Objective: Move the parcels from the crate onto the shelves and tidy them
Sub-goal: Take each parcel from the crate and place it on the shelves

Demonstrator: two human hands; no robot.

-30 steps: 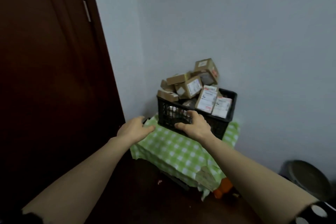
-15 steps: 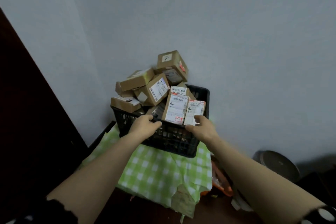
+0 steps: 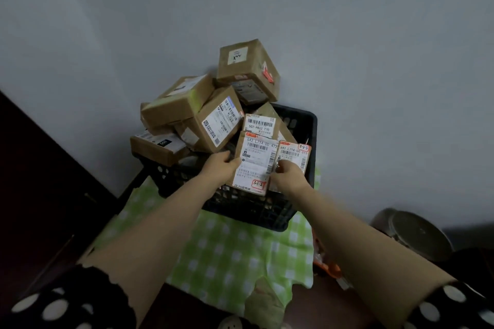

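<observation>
Both hands have moved off the crate [image 3: 267,208] rim, so the fingers of the left hand [image 3: 223,165] and right hand [image 3: 288,177] now clamp the side edges of the front parcel [image 3: 255,160] standing in it, and lifting could tip its leaning neighbour [image 3: 295,153] or spill the heaped boxes [image 3: 211,115].

Matt cardboard parcels [image 3: 187,103], black plastic crate [image 3: 256,207], checked cloth [image 3: 227,251]
</observation>
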